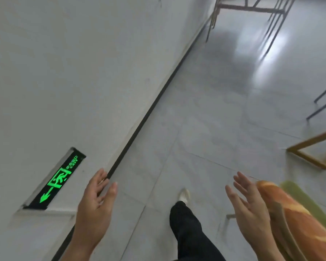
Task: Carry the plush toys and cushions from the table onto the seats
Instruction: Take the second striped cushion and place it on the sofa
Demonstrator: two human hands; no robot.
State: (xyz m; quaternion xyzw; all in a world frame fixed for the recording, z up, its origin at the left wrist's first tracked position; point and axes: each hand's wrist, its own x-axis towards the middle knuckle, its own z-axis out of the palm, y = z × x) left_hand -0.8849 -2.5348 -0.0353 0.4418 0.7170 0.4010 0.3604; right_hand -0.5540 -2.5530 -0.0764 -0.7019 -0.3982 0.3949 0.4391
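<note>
While we are walking along the wall [83,72] with one leg [188,228] stepping forward, both our hands are hanging open in front of us and grasping nothing: the left hand [96,206] is spread loose near the skirting, the right hand [250,210] is splayed with its fingers pointing ahead. Just to the right of that right hand, a baguette plush [297,217] is lying with its long axis running from its near tip beside our fingertips back toward the lower right corner; whether it is touching the palm we cannot tell, as the frame is blurring there. It seems to be resting on a pale green surface [299,194], perhaps a seat, though we are only judging. We are reckoning the right hand is the nearer one by far, the left being well apart. No containers are showing; only furniture legs [271,29] and a wooden frame [309,157] are standing farther off on the floor [205,119]
</note>
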